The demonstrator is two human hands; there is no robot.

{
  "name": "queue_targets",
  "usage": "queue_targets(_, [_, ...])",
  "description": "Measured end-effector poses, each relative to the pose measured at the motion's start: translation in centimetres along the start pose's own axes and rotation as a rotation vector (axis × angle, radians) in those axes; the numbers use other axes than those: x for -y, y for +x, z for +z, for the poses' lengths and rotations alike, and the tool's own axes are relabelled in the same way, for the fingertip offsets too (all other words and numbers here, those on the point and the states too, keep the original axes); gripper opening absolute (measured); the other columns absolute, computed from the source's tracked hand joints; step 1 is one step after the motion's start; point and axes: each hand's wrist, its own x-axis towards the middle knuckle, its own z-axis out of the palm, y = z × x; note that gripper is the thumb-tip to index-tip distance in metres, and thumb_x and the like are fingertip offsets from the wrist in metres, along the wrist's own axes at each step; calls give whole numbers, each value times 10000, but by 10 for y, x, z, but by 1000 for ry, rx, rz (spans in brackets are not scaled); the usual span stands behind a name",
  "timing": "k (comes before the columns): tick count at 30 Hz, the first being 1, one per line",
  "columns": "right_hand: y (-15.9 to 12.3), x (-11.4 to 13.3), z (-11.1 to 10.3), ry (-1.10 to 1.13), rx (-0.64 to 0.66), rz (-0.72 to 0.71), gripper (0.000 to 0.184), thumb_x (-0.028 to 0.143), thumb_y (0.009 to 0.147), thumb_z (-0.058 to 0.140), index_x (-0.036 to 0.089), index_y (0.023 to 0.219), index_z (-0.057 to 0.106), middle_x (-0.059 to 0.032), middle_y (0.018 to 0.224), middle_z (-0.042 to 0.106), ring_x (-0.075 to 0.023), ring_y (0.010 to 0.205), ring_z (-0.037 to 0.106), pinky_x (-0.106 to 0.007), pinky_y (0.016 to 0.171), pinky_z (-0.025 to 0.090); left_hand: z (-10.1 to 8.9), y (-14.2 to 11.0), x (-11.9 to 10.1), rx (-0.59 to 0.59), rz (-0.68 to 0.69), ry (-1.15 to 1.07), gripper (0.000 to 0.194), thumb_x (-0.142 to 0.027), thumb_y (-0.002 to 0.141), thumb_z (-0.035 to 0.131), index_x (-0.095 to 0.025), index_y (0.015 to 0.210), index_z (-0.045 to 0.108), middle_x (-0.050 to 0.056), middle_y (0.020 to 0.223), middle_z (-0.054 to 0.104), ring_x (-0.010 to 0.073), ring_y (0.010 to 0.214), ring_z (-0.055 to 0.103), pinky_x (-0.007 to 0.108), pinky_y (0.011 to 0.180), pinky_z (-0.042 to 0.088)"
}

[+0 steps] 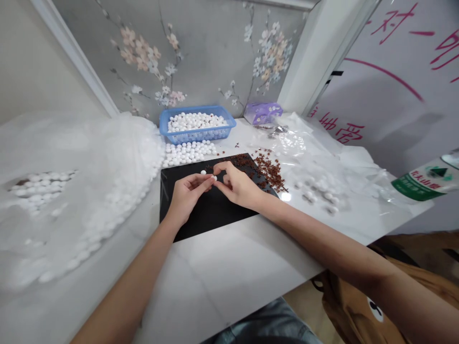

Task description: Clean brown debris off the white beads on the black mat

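My left hand [186,192] hovers over a black mat [211,210] with its fingers pinched on a small white bead [214,177]. My right hand [234,184] meets it fingertip to fingertip, its thumb and forefinger pinched together on something too small to make out. Another white bead [203,172] lies loose on the mat just beyond my left fingers. A scatter of small reddish-brown pieces [269,169] covers the mat's far right corner and the table beside it.
A blue basket [197,125] full of white beads stands at the back, with a heap of beads [186,153] in front of it. Large clear bags of beads [71,191] fill the left. Crumpled plastic [319,162], a purple pouch [263,112] and a green-labelled bottle [426,181] lie right.
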Motion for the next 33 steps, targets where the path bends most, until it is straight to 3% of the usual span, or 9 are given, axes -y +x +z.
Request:
queue_targets(10, [-3, -2, 5, 19, -27, 53, 152, 184, 881, 455, 177, 1009, 374, -27, 971, 514, -50, 565, 413, -197, 527, 311, -1, 1, 0, -8, -14, 27, 339, -413, 587, 772, -167, 814, 720, 50, 808, 705, 118, 718, 608, 236, 703, 505])
queue_targets(20, [-3, 1, 5, -115, -95, -50, 138, 191, 898, 462, 165, 1023, 412, -49, 956, 538, -88, 686, 510, -197, 532, 366, -1, 0, -2, 3, -24, -9, 294, -389, 595, 774, -178, 793, 721, 38, 806, 703, 99, 706, 598, 208, 692, 494])
queue_targets(33, [-4, -3, 6, -113, -212, -82, 121, 241, 880, 555, 151, 960, 543, -55, 961, 559, -36, 499, 400, -193, 504, 406, -3, 0, -1, 1, -49, -55, 293, -395, 582, 779, -187, 782, 722, 35, 817, 706, 89, 691, 595, 210, 710, 500])
